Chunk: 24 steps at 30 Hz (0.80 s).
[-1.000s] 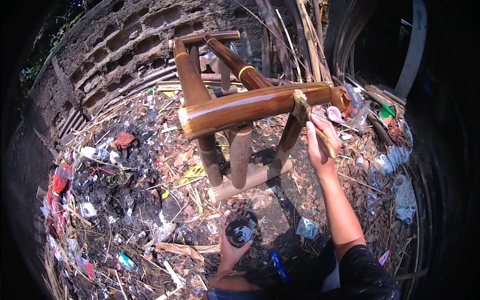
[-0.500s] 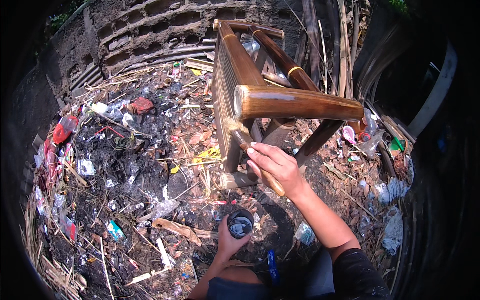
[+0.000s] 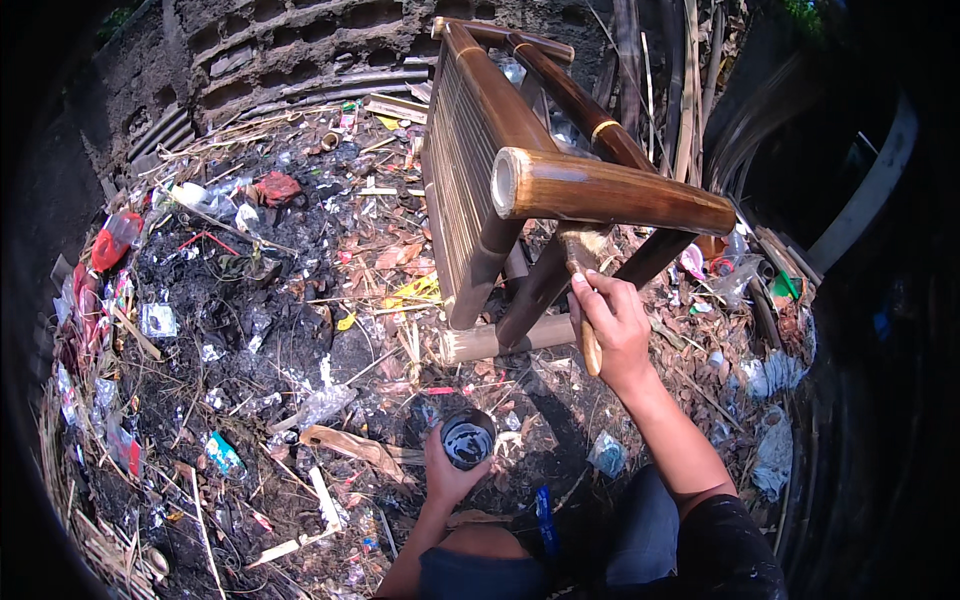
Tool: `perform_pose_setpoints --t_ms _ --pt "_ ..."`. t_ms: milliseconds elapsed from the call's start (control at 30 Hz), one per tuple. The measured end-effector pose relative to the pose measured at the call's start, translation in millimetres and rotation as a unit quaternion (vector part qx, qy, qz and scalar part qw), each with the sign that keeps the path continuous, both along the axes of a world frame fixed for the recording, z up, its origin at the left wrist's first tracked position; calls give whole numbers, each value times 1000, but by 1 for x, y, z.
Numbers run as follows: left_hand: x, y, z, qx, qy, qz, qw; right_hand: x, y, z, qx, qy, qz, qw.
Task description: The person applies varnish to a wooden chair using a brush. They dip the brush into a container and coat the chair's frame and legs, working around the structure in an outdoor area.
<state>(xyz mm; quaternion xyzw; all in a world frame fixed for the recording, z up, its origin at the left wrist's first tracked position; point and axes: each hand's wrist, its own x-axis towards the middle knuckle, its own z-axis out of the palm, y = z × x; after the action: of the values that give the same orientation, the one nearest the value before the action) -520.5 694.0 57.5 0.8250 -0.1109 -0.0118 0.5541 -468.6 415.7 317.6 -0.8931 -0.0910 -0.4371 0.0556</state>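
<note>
Ground (image 3: 195,290): dark and littered, with a rough block wall (image 3: 300,50) behind.
Bamboo frame (image 3: 503,95): ahead of both hands; I see its thick near rail (image 3: 620,193) running left to right, my right hand (image 3: 617,330) nearer.
Brush (image 3: 590,350): gripped in that hand, bristles up near the rail's underside; contact I can't quite judge.
Cup (image 3: 468,414): my left hand (image 3: 450,475) curls round it, lower down.
Leg (image 3: 535,295): slants left of the brush.
</note>
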Motion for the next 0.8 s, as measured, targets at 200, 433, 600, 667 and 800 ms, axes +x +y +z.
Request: perform_pose_setpoints --t_ms 200,433,600,667,800 --pt "4 11 9 2 -29 2 1000 36 35 41 -17 57 -6 998" --pt "3 -2 -7 -56 1 -41 998 41 37 15 -164 266 -22 950" --pt "1 6 -5 -9 -4 -30 999 -4 -4 -19 77 -5 -2 997" --pt "1 -9 -2 -13 -7 -47 999 -13 -39 -85 -47 136 42 989" --pt "0 1 11 36 -23 -36 998 -4 -33 -120 55 90 56 993"
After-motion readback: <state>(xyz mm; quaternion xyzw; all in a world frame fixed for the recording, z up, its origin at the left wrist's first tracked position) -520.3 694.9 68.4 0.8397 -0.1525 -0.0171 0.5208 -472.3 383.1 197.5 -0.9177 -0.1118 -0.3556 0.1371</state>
